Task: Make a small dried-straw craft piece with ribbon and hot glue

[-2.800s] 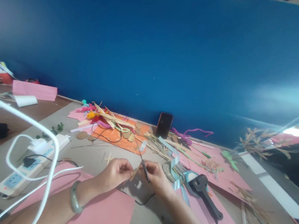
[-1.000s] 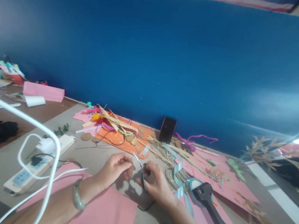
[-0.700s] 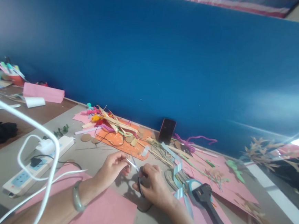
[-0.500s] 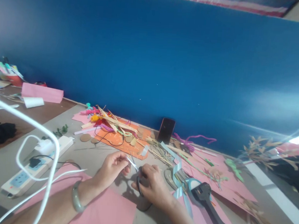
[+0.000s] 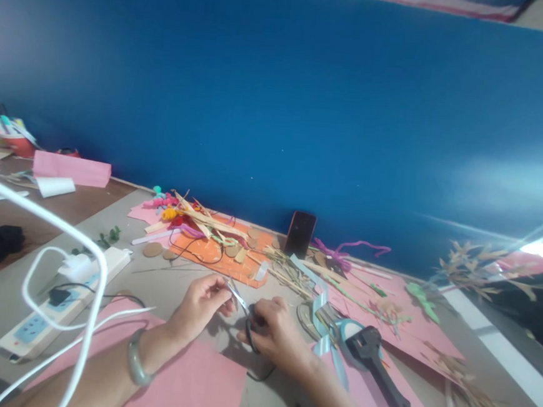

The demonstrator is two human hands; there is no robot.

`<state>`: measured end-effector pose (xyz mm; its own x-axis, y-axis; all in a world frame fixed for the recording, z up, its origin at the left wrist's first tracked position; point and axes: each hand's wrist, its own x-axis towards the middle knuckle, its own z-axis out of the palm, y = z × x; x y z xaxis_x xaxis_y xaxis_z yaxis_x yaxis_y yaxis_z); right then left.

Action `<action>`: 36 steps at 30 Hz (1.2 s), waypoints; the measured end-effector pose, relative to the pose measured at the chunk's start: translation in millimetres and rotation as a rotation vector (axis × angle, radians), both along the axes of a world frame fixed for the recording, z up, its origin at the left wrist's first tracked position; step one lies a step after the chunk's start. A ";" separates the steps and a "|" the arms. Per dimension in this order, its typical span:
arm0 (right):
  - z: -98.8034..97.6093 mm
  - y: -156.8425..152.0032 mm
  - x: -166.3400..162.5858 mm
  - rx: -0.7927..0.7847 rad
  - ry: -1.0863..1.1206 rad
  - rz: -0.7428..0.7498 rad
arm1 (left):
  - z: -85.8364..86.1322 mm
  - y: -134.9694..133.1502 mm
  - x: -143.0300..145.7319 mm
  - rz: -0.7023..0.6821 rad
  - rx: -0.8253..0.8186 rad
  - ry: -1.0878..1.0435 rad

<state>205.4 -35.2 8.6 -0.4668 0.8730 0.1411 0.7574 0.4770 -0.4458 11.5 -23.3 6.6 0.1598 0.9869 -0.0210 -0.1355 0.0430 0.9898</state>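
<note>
My right hand (image 5: 273, 335) is wrapped round the dark handles of a pair of scissors (image 5: 240, 298). Their metal blades point up and left, slightly parted, and reach the fingertips of my left hand (image 5: 207, 302). The left thumb and fingers are pinched together near the blade tips; whatever lies between them is too small to make out. A pale green bangle (image 5: 138, 357) circles my left wrist. Below both hands lies a sheet of pink paper (image 5: 201, 380) on the grey table.
A white power strip (image 5: 64, 303) with looping white cables stands at left. At right lie a black glue gun (image 5: 378, 369), blue ribbon (image 5: 322, 305) and pink sheets. Behind are an orange board (image 5: 220, 256) with craft scraps and a phone (image 5: 300, 234) leaning on the blue partition.
The scissor blades have parted a little, having looked closed before. Both hands stay in nearly the same place; the whole view has shifted slightly.
</note>
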 end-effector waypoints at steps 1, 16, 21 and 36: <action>-1.0 0.3 0.5 0.007 -0.009 0.003 | 0.5 -0.1 0.1 0.003 -0.005 0.002; -5.5 5.8 10.2 0.054 -0.090 0.044 | 4.9 -0.7 -0.2 -0.016 0.014 -0.005; -5.0 7.2 13.2 0.086 -0.120 0.036 | 4.3 -0.6 -0.3 -0.016 0.007 0.006; -8.7 11.0 16.6 0.067 -0.127 0.056 | 1.8 1.0 -1.3 -0.028 0.017 0.046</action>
